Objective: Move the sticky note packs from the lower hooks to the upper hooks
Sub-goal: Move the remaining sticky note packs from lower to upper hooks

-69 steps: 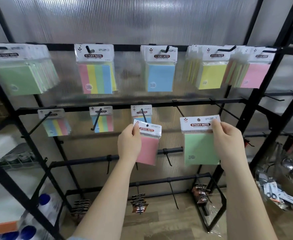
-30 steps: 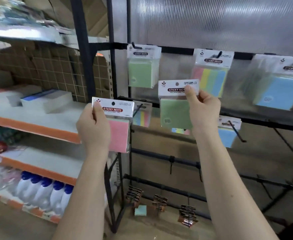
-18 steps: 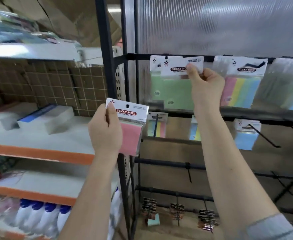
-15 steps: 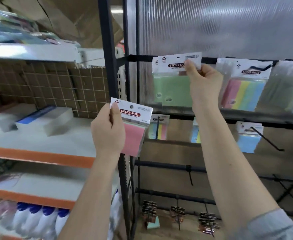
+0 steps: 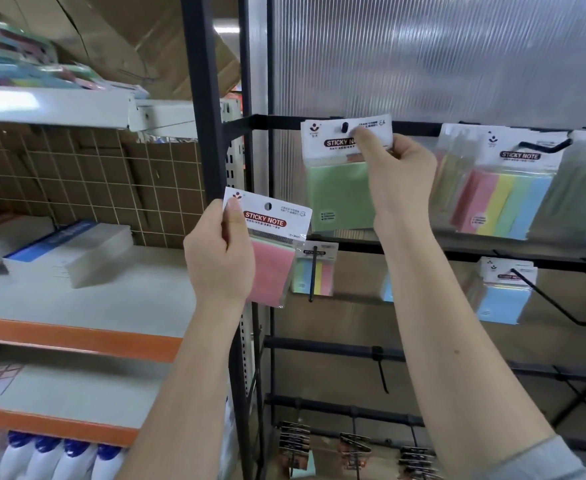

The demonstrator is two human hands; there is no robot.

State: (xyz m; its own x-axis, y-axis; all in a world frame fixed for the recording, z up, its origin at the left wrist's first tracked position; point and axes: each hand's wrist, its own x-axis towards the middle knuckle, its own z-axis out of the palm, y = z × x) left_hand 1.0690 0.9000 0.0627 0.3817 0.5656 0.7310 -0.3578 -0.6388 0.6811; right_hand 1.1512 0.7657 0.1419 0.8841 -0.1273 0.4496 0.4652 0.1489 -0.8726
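My right hand (image 5: 397, 174) pinches the white header of a green sticky note pack (image 5: 340, 197) at the top left hook (image 5: 345, 127); the hook's tip shows through the pack's hole. My left hand (image 5: 220, 254) holds a pink sticky note pack (image 5: 272, 268) by its header, lower and to the left, in front of the black rack post. On the lower rail hang a striped pack (image 5: 314, 271) and blue packs (image 5: 501, 296). A striped multicolour pack (image 5: 499, 199) hangs on the upper rail to the right.
A black wire rack (image 5: 203, 150) stands before a ribbed translucent panel. Left of it are white shelves with orange edges (image 5: 77, 337), holding boxed stacks (image 5: 66, 251) and blue-capped bottles (image 5: 56, 455). Bare hooks (image 5: 381, 372) and binder clips (image 5: 354, 448) sit on the lower rails.
My view has turned left to the rack's end. My right hand has raised the green pack from the lower row to the top left hook and threaded it on. My left hand keeps the pink pack.
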